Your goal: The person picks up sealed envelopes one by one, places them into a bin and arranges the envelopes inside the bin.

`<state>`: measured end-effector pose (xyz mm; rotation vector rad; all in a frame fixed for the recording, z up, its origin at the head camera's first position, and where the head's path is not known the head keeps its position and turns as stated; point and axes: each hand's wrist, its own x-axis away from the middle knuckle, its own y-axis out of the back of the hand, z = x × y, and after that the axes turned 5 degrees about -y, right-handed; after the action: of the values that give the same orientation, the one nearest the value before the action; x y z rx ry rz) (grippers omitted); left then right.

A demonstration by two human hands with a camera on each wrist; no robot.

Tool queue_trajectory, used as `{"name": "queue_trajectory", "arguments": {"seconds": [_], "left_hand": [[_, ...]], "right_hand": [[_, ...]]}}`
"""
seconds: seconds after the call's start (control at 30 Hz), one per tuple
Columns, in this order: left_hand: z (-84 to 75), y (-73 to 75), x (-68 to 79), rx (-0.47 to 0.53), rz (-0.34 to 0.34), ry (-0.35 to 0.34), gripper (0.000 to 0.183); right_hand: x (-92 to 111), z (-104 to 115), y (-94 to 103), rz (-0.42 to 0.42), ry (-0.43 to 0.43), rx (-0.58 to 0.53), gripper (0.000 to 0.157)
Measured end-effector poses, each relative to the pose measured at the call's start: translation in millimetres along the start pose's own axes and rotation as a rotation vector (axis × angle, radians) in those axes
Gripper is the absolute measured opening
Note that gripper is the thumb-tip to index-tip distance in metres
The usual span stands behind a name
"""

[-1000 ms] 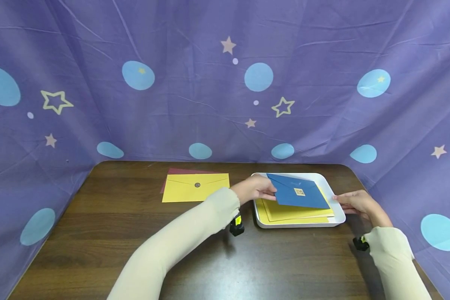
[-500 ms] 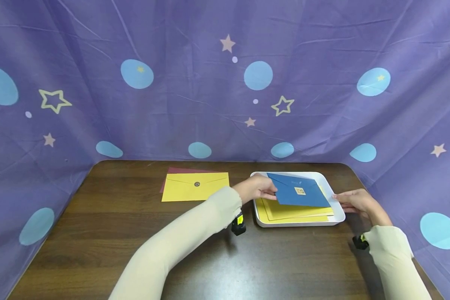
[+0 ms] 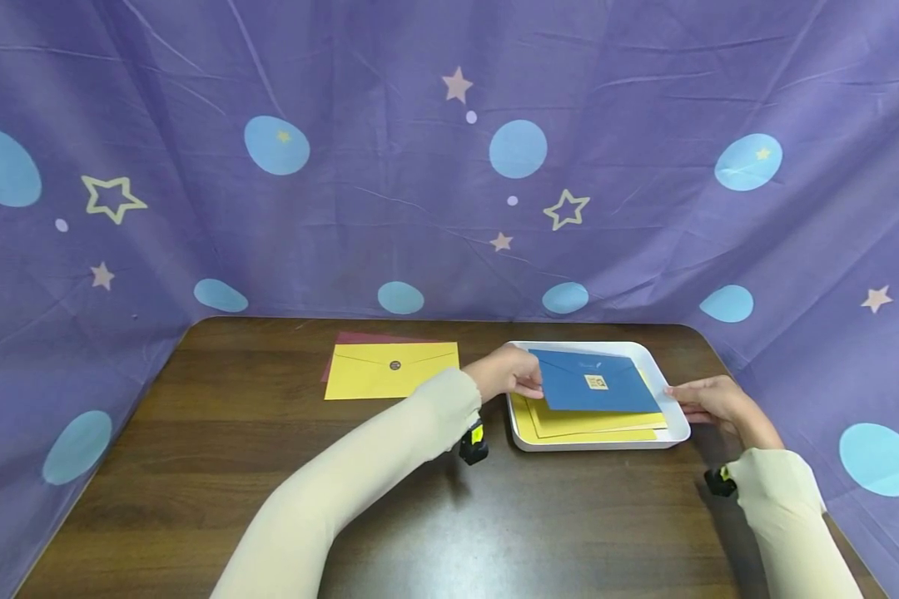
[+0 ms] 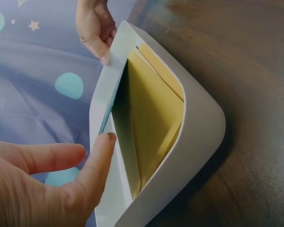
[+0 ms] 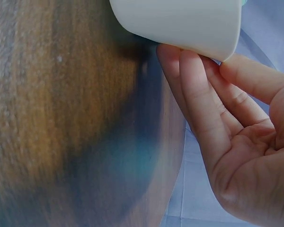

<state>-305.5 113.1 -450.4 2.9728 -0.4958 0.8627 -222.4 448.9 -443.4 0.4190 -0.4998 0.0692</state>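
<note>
A blue envelope (image 3: 598, 381) with a small sticker lies over several yellow envelopes (image 3: 592, 423) in a white tray (image 3: 524, 443). My left hand (image 3: 506, 372) is over the tray's left side, fingertips right at the blue envelope's left edge. In the left wrist view, thumb and finger stand apart, one tip at the end of the blue envelope (image 4: 108, 108), which shows edge-on. At the tray's right end, my right hand (image 3: 719, 403) grips the wall, thumb on the side and fingers (image 5: 195, 71) under the bottom edge.
Left of the tray, a yellow envelope (image 3: 389, 381) with a round seal lies on top of a dark red one (image 3: 360, 338) on the brown wooden table (image 3: 539, 524). A purple patterned cloth (image 3: 449, 166) hangs behind the table.
The blue envelope has shifted slightly left and settled lower in the tray. My left fingertips have drawn left, off its face to its edge. The right hand stays at the tray.
</note>
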Motion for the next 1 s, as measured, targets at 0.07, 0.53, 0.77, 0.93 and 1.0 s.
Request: {"name": "queue_trajectory", "arguments": {"seconds": [0.07,0.53,0.77,0.93,1.0], "left_hand": [[14.3,-0.1,-35.1,-0.018,-0.017,0.009,0.068],[85.3,8.1,-195.0,-0.137,-0.036,0.059,0.049],[119.8,6.5,-266.5,-0.162,-0.061,0.062,0.05],[111.0,6.2,-245.2,-0.159,-0.066,0.058,0.061],[98.1,6.1,-215.7,-0.157,-0.061,0.058,0.065]], "right_hand": [[0,0,0.0,0.0,0.0,-0.004,0.034],[0,2,-1.5,-0.007,-0.007,-0.005,0.027],[-1,1,-0.8,-0.005,-0.006,-0.011,0.024],[-1,0,-1.1,-0.006,-0.011,-0.013,0.028],[-1,-1,-1.0,-0.004,-0.011,-0.011,0.03]]}}
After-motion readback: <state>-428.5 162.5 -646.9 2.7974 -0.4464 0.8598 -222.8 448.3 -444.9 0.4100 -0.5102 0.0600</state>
